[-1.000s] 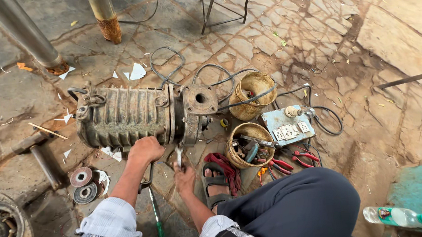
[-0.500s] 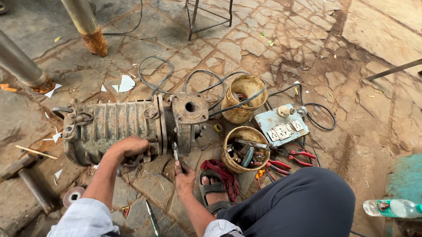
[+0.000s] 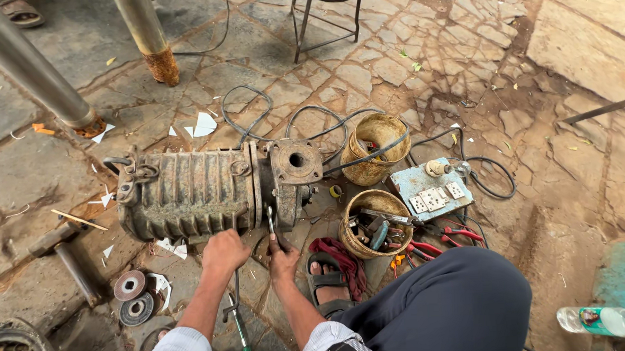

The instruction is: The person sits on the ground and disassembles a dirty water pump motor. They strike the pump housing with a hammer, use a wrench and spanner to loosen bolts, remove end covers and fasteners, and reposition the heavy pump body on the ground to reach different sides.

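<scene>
- Since half a second ago: left hand off pump top, now clenched at its near lower edge.
- Right hand grasping upright spanner at flange.
- Pump on stone floor, long axis left-right, flange end rightward.
- Two tins, two grinding discs.

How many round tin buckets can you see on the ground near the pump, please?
2. One empty rusty bucket stands behind, beside the pump's flange end, with a cable draped over it. The other bucket stands nearer the person, full of tools. None seems hidden.
</scene>
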